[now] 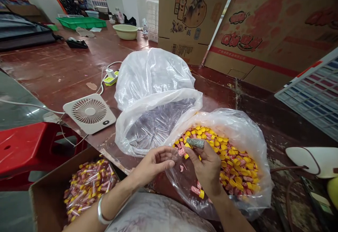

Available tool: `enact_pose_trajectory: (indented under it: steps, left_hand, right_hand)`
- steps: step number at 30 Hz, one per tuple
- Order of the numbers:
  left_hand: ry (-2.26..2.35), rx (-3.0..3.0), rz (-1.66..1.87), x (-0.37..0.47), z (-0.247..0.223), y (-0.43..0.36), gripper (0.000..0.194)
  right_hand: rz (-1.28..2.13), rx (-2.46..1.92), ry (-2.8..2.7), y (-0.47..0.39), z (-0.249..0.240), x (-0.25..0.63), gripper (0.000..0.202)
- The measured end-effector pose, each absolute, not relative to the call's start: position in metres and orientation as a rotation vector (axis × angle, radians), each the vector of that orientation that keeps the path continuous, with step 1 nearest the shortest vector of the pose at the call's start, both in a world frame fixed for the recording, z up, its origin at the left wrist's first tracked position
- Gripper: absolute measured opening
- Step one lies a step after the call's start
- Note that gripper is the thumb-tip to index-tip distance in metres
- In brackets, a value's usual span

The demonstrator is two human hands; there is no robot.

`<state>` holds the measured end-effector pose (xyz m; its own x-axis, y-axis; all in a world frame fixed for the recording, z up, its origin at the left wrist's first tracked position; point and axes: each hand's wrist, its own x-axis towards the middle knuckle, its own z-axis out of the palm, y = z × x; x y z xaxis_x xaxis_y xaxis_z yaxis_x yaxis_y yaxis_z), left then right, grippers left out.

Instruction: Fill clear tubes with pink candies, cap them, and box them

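Reddish worn tabletop. Both hands over clear bag of yellow-capped pink candy tubes, near right. Left hand open-fingered; right hand pinches a tube. Filling step; next needs steady pinch.

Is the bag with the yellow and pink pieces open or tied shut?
Open: the bag's mouth is spread wide, the pieces inside exposed.

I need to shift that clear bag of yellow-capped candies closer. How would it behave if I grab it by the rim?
The bag of candies would probably be floppy: its thin clear film wrinkles and sags open. It likely feels heavy for such film, since small candies pile deep inside. Pulled by one edge, it may slump and spill toward the left hand and right hand at its mouth.
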<state>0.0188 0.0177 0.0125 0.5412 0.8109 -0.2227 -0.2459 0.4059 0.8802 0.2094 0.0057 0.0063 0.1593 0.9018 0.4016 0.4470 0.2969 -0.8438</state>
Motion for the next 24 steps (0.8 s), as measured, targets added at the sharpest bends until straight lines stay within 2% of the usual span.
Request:
enact_pose_trajectory:
  steps: [2, 4, 8, 11, 14, 16, 18, 19, 20, 23, 24]
  left_hand:
    - [0.668, 0.859, 0.749, 0.024, 0.012, 0.015, 0.035]
    - [0.622, 0.802, 0.783, 0.029, 0.01, 0.012, 0.03]
    - [0.559, 0.614, 0.786, 0.038, 0.005, 0.007, 0.029]
    - [0.552, 0.558, 0.757, 0.044, 0.002, 0.005, 0.03]
    - [0.561, 0.587, 0.729, 0.044, 0.0, 0.007, 0.029]
    - [0.624, 0.758, 0.689, 0.038, -0.001, 0.014, 0.027]
    - [0.822, 1.157, 0.648, 0.024, -0.001, 0.027, 0.02]
    - [0.986, 1.423, 0.611, 0.016, -0.002, 0.036, 0.016]
    - [1.183, 1.707, 0.532, 0.006, -0.002, 0.046, 0.015]
    - [1.661, 2.291, 0.131, -0.019, -0.007, 0.075, 0.03]
    - [1.719, 2.361, 0.023, -0.025, -0.01, 0.083, 0.035]
  right_hand:
    - [0.458, -1.3, -1.622, 0.004, 0.012, 0.211, 0.011]
    - [0.422, -1.241, -1.838, 0.002, 0.017, 0.213, 0.018]
    - [0.245, -1.172, -2.135, -0.003, 0.013, 0.212, 0.055]
    - [0.09, -1.201, -2.122, -0.006, 0.001, 0.206, 0.049]
    - [0.087, -1.219, -2.105, -0.009, -0.003, 0.2, 0.046]
    - [0.173, -1.212, -2.207, -0.008, 0.0, 0.203, 0.057]
    - [0.25, -1.259, -2.323, -0.004, 0.003, 0.216, 0.073]
    - [0.244, -1.331, -2.338, -0.001, 0.003, 0.225, 0.074]
    - [0.204, -1.442, -2.317, 0.003, 0.002, 0.236, 0.067]
    - [0.03, -1.821, -2.224, 0.016, -0.007, 0.264, 0.015]
    - [0.004, -1.897, -2.232, 0.019, -0.011, 0.269, 0.009]
